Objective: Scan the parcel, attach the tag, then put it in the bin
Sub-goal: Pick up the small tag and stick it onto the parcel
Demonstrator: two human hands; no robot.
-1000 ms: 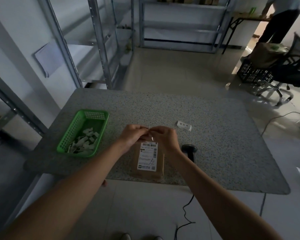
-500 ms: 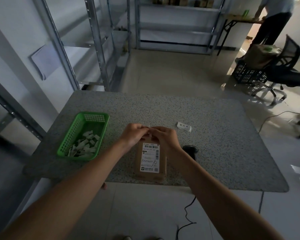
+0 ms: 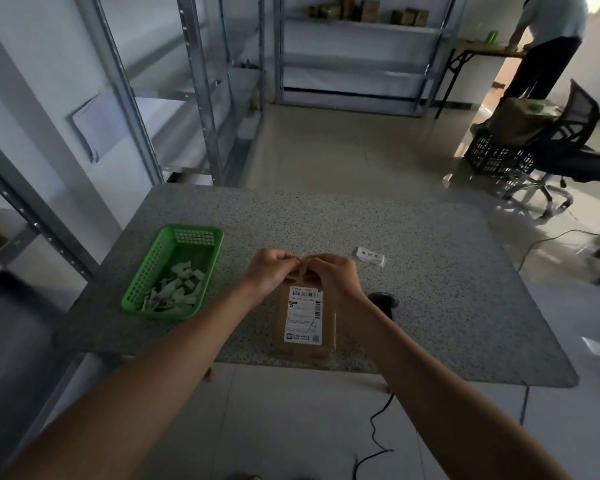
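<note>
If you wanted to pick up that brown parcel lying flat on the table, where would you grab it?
Probably by its long side edges, near the middle, coming down from above. The brown parcel lies flat and narrow on the speckled table, so fingers could span its width. Its near end sits close to the table edge, so a thumb could also slide underneath there. Both hands, left hand and right hand, crowd its far end.

Basket (image 3: 174, 271) lies left of parcel (image 3: 305, 327); scanner (image 3: 383, 301) right.
</note>
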